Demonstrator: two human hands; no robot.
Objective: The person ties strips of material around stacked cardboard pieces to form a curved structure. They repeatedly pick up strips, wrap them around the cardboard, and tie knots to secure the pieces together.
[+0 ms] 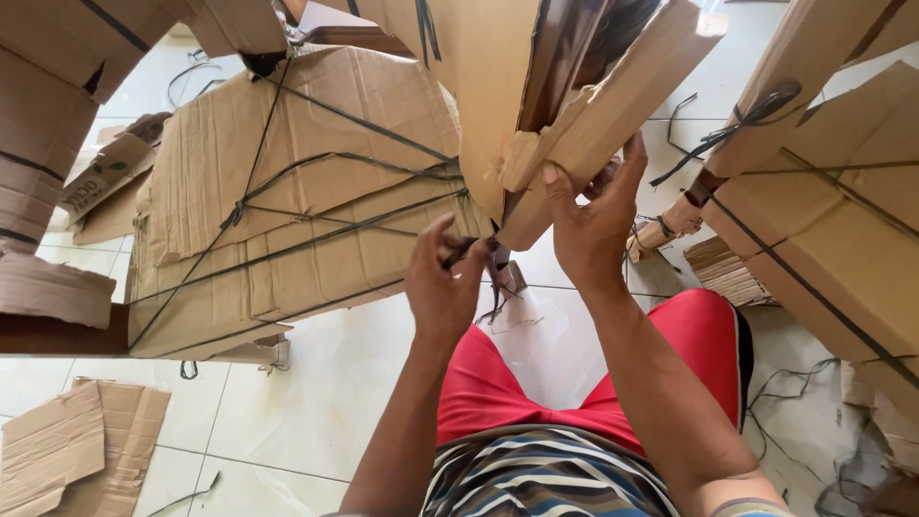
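Note:
A bundle of folded cardboard [536,86] stands tilted in front of me, its lower corner near my knees. My right hand [589,225] grips that lower edge, thumb on the near face and fingers behind it. Just left of it, my left hand [440,282] pinches a dark strap [469,251] that runs under the bundle's corner. The strap's loose ends hang down by the corner. I wear red shorts and a striped shirt.
A large flat stack of cardboard tied with dark straps [287,211] lies on the white tiled floor [316,402] to the left. More strapped bundles [823,220] lean at the right. Loose cardboard scraps [67,450] and strap offcuts litter the floor.

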